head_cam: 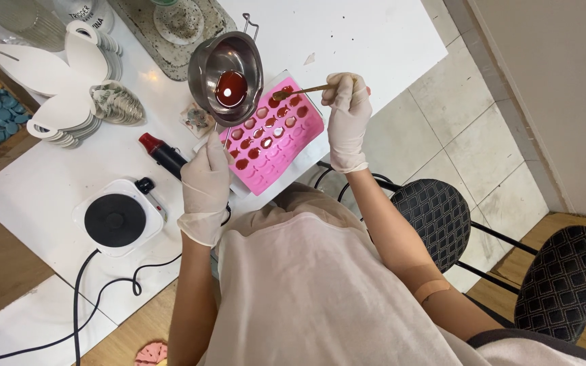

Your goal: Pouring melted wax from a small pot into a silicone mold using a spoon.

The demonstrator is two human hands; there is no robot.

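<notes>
We observe a white worktable [49, 190] above a pale tiled floor, with a small white electric hotplate with a black round top [116, 218] nearest us. Beyond it our gloved left hand [206, 177] grasps the handle of a steel melting pot holding red liquid [226, 68], tilted over a pink silicone mould with rows of partly filled cavities [274, 133]. Our gloved right hand [348, 112] pinches a thin wooden stick [301, 90], its tip at the mould's far corner.

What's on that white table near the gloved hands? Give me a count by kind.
Metal pouring pot with red liquid, held by the left hand: 1
Pink mould tray: 1
Wooden stick, held by the right hand: 1
Small hotplate: 1
Red-tipped black tool: 1
Total: 5
</notes>
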